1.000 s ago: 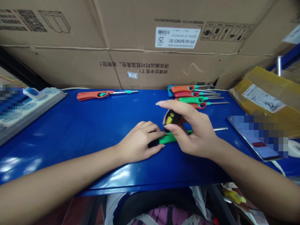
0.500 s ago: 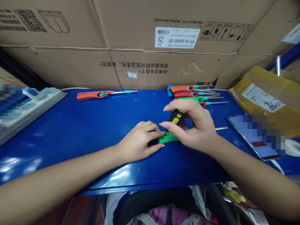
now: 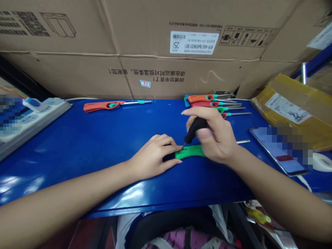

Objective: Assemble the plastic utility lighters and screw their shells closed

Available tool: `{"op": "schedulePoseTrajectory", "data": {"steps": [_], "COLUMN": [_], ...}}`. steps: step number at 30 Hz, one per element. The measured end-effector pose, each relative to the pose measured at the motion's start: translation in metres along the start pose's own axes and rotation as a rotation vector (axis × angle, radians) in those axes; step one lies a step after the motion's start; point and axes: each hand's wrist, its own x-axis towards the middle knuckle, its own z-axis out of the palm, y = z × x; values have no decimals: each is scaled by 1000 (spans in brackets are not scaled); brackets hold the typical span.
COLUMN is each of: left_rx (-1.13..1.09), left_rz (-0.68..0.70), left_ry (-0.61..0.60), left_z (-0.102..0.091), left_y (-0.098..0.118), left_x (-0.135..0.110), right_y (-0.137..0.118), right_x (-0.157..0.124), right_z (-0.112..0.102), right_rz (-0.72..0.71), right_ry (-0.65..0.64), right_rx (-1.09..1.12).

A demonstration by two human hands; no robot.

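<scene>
A green long-nosed gas lighter [image 3: 193,151] lies on the blue tabletop [image 3: 103,138], its metal tube pointing right. My left hand [image 3: 157,154] pinches the handle's left end between thumb and fingers. In my right hand [image 3: 219,136] is a black-handled screwdriver [image 3: 193,130], held at a slant. Its thin tip meets the lighter near the dark slot by my left fingers. My right hand hides the middle of the lighter.
An orange-red lighter [image 3: 103,106] lies at the back left. Several lighters [image 3: 202,99] are piled at the back right, before a large cardboard box [image 3: 145,62]. A power strip [image 3: 33,116] is at left; a phone [image 3: 281,152] and a taped parcel [image 3: 285,103] are at right.
My right hand has turned the screwdriver handle and shifted its fingers; the yellow marking no longer shows. More of the green lighter is visible. My left hand stays in place.
</scene>
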Motion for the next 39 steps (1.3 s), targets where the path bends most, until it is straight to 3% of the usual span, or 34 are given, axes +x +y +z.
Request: {"op": "schedulePoseTrajectory", "data": {"steps": [4,11,17,23,25,29,32,36,39], "left_rx": [-3,18,24,20,18,22,30,25,31], "left_rz": [-12,11,20,19,11,20,29,34,37], "left_ry": [-16,19,18,28,19,16,33,50,42], "left_z": [-2,1,0,2,1,0,1,3,2], "left_y": [1,-1,-1,-2,-1,-1,-2,-3,-3], "left_x": [0,-1,0,0,0,1,0,0,0], "right_y": [2,-7,-6,-11,-15,-16,-12,-9,-11], "right_x": [-3,1,0,3,4,3,2,3,5], "right_z": [-3,1,-3,2,1,-1,1,-1,-6], "right_rz": [38,-147,11,-121,-147,-47,-63,-101,-67], "right_ry": [-123,69,-172,-24,-39,-151,-109,-5,-111], "right_rx": [102,-153,77,-123,-165,-31,19,-126,-100]}}
